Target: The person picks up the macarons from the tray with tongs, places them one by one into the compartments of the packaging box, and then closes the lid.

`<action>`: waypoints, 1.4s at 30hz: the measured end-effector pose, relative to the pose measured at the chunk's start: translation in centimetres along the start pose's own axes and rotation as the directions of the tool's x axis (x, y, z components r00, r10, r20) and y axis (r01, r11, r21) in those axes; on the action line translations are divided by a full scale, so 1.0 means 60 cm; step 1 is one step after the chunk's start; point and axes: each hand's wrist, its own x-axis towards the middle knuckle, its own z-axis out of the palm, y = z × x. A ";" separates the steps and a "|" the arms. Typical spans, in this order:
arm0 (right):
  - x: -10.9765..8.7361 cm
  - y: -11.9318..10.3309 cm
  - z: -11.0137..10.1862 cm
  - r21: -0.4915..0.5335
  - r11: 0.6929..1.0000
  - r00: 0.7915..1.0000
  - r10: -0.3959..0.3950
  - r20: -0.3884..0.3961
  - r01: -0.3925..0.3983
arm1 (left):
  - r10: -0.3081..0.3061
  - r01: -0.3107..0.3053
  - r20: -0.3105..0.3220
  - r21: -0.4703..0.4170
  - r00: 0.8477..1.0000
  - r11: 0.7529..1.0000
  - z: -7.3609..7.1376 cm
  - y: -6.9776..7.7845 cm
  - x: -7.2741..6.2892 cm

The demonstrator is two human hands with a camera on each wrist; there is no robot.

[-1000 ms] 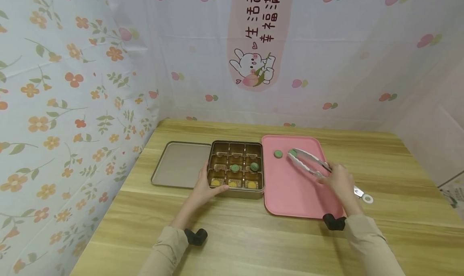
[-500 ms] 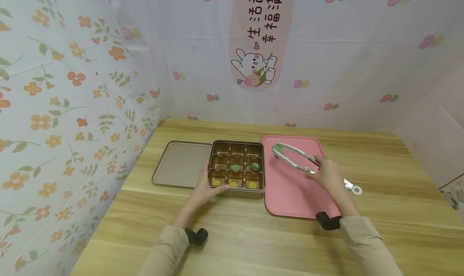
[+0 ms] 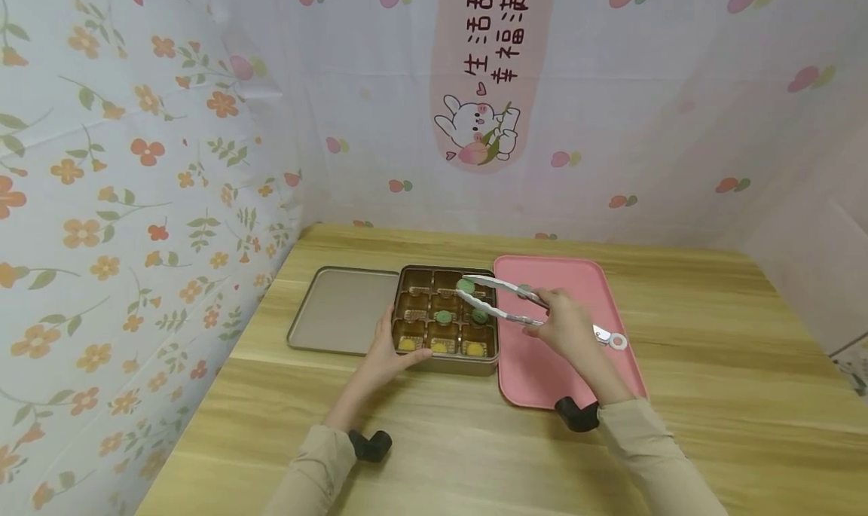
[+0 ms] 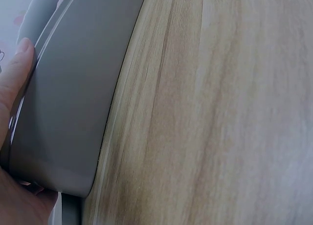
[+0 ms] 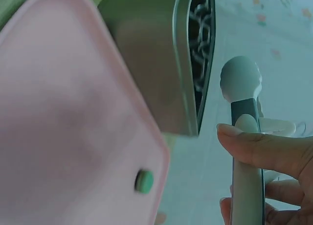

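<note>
My right hand (image 3: 568,326) grips metal tongs (image 3: 498,314), which pinch a green macaron (image 3: 465,285) above the back right part of a divided tin box (image 3: 447,363). In the right wrist view, the thumb presses along the handle of the tongs (image 5: 247,186). My left hand (image 3: 388,359) holds the tin's front left corner, the thumb along the front rim and the fingers at the left side. Inside the tin, green macarons (image 3: 443,317) lie in the centre and middle right compartments. Yellow macarons (image 3: 475,349) lie in the front row. The left wrist view shows the tin's side (image 4: 73,98) close up.
A pink tray (image 3: 542,380) adjoins the tin on the right, with one green macaron (image 5: 144,181) on it. The tin's flat lid (image 3: 342,309) lies to the left. Everything stands on a wooden table (image 3: 441,441) before patterned cloth walls (image 3: 366,109).
My right hand has moved left, carrying the macaron in the tongs from the tray to above the tin. The other green macaron stays on the tray. My left hand has kept its hold.
</note>
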 end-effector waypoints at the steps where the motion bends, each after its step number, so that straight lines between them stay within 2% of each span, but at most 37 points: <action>1: 0.001 -0.007 0.004 0.000 1.000 1.000 -0.004 0.005 0.004 | -0.001 0.001 0.001 -0.003 1.000 1.000 0.000 0.000 -0.001; 10: 0.007 -0.060 0.035 -0.018 0.999 0.998 -0.042 0.047 0.043 | 0.003 -0.003 0.011 -0.012 1.000 1.000 0.003 -0.001 -0.003; 16: 0.011 -0.080 0.047 -0.029 0.999 0.992 -0.037 0.124 0.041 | 0.017 -0.017 0.014 -0.008 1.000 1.000 0.006 -0.002 -0.002; 29: 0.014 -0.091 0.061 -0.062 0.997 0.990 -0.045 0.137 0.054 | 0.021 -0.021 0.019 -0.010 1.000 1.000 0.007 -0.008 0.001; 35: 0.015 -0.095 0.060 -0.045 0.999 0.987 -0.019 0.160 0.026 | 0.013 -0.013 0.009 -0.011 1.000 1.000 0.006 -0.013 0.004; 42: 0.014 -0.082 0.053 -0.005 1.000 0.991 0.026 0.132 -0.026 | 0.015 -0.015 -0.006 -0.010 1.000 1.000 0.003 -0.010 0.006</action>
